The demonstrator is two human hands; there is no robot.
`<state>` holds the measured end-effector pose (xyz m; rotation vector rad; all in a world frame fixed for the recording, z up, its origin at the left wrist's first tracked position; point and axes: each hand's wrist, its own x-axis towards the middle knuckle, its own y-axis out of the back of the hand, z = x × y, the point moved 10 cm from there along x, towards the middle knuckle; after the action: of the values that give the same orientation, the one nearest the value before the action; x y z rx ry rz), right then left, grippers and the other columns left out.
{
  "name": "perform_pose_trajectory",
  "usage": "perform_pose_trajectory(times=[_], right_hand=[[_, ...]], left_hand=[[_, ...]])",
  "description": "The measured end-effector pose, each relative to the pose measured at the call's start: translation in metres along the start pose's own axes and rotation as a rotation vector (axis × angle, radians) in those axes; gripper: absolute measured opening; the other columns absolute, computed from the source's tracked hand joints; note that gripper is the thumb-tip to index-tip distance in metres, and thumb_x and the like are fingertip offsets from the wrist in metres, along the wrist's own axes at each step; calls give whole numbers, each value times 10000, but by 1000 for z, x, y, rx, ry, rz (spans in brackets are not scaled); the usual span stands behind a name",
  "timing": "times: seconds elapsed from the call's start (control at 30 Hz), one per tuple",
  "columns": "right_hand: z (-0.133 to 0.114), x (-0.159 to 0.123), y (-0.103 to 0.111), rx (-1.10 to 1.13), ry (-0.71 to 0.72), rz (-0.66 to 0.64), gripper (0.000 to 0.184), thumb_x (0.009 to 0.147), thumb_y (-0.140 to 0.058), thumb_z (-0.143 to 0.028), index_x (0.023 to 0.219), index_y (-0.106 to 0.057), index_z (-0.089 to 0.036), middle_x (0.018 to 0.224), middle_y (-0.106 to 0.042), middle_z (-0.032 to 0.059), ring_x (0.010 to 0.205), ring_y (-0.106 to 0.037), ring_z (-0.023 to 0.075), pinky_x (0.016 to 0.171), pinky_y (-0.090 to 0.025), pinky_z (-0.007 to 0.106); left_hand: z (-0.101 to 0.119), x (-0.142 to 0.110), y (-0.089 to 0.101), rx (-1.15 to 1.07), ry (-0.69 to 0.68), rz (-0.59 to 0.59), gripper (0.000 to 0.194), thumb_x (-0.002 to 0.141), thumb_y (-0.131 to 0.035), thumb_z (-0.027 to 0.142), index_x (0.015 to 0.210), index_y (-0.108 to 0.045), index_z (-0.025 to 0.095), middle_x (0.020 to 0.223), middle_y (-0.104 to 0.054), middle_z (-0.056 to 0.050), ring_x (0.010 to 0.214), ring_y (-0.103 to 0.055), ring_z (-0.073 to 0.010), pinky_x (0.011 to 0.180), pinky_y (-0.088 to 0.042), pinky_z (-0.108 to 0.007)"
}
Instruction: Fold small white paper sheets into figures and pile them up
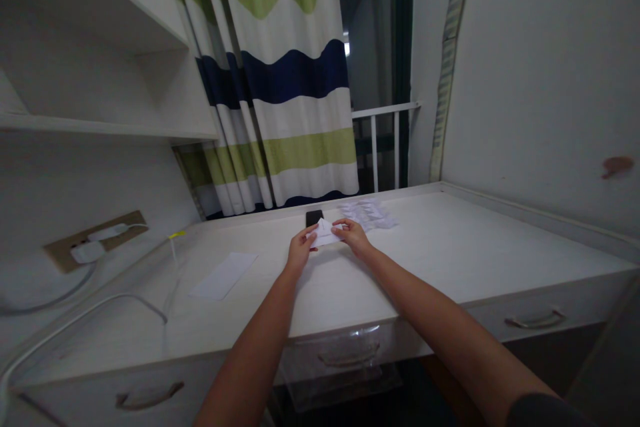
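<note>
Folded white paper (325,233), small and peaked at the top, held between both hands low over the desk (450,247), toward its far edge. Light, thin stuff, soft enough to crease under a careless squeeze, so best taken by the edges with the fingertips, not across the middle. Left hand (300,250) pinching one end, right hand (353,237) on the opposite end, each grip pressed together on the paper with the fingers curled over it. Black smartphone (314,217) lying just behind, loose pile of paper slips (367,215) off to the right, flat white sheet (224,275) well to the left. No brand, label or readable writing on any of it, the slips too small to tell.
</note>
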<state>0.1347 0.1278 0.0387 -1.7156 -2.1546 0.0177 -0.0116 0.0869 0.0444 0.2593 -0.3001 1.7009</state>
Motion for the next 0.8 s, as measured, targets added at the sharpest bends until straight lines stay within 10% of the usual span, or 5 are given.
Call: perform_pose_trajectory(times=[0.8], right_hand=[[-8, -8, -21, -129, 80, -177, 290, 529, -662, -268, 774, -542, -169, 495, -468, -78, 450, -440, 58, 441, -333, 178]], left_hand=[[7, -5, -6, 141, -38, -52, 304, 514, -681, 246, 776, -588, 123, 758, -657, -47, 718, -601, -190, 670, -445, -290]])
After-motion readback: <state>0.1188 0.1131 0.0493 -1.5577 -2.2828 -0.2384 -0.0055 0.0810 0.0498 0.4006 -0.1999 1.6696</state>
